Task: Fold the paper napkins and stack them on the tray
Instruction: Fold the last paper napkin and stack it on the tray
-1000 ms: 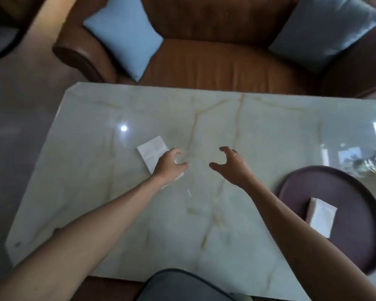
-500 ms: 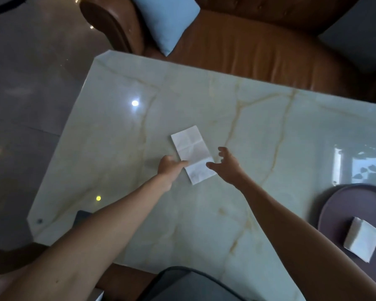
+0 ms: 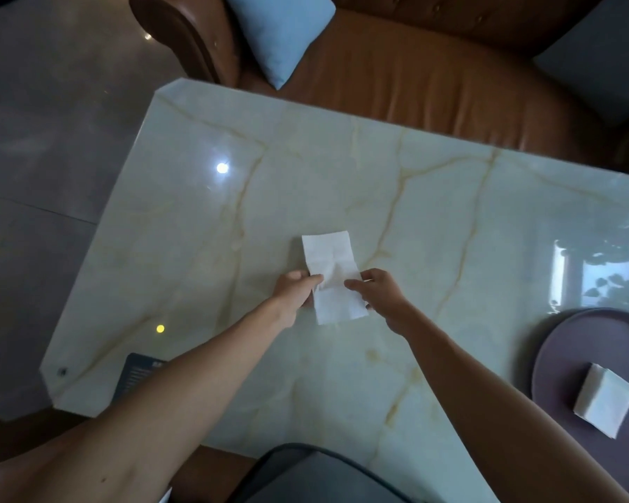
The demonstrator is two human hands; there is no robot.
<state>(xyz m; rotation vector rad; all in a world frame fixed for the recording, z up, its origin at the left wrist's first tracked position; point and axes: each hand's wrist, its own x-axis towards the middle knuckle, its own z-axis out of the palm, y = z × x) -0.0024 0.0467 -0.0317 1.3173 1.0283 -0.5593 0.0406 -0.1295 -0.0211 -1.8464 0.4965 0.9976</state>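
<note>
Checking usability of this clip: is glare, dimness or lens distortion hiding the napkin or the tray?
Head view: dim and bluish; a lamp spot and a window reflection glare on the table, clear of the napkin and both hands; wide-angle bending at the edges; the tray is cut off at right.

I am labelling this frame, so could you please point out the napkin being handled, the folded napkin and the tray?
White rectangular paper napkin (image 3: 333, 281), head view: its creased middle.
Folded white square napkin (image 3: 605, 404), head view: top face.
Dark purple round tray (image 3: 574, 343), head view: bare surface.
</note>
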